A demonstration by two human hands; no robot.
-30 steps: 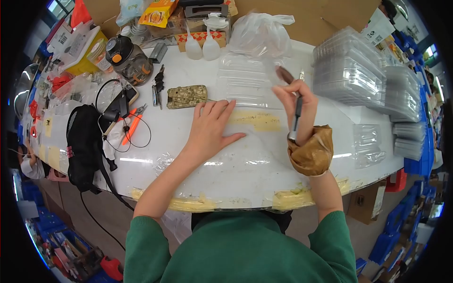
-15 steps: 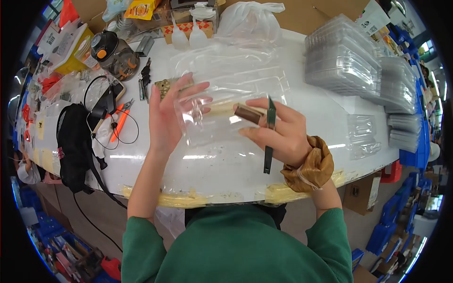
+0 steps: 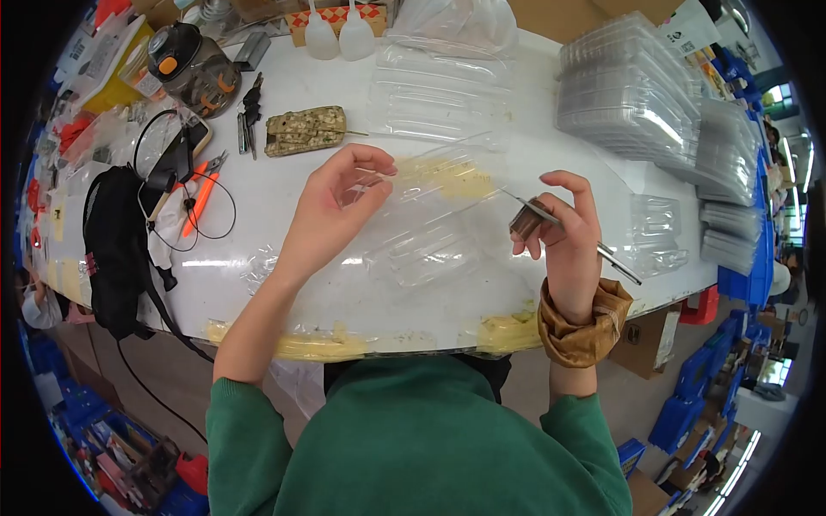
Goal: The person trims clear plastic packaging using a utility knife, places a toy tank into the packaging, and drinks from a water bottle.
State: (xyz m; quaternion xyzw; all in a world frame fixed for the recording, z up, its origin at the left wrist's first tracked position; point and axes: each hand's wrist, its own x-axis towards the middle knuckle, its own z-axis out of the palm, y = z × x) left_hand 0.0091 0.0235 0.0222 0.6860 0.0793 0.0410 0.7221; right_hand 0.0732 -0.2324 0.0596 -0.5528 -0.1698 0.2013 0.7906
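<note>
My left hand (image 3: 340,211) is closed with curled fingers on the left edge of a clear plastic blister tray (image 3: 430,245), which is tilted over the table. Glare makes its outline hard to follow. To the right of the tray, my right hand (image 3: 564,228) grips a slim, pointed tool (image 3: 618,263), dark with a metallic shine, possibly tweezers. Its thin tip points up and left towards the tray, apart from it. Brown wrapping (image 3: 523,222) covers a fingertip of that hand. Beyond my left hand lies a camouflage model tank (image 3: 305,131), its barrel pointing right.
More clear trays (image 3: 439,90) lie behind, and tall tray stacks (image 3: 624,95) stand at the right. Orange-handled pliers (image 3: 200,202), a black bag (image 3: 125,249) and a bottle (image 3: 194,73) are at the left. Yellow tape (image 3: 327,340) covers the front edge.
My left hand has closed from spread fingers onto the tray, and the tray has come lower. My right hand has moved right, turning the tool. The model tank is now uncovered.
</note>
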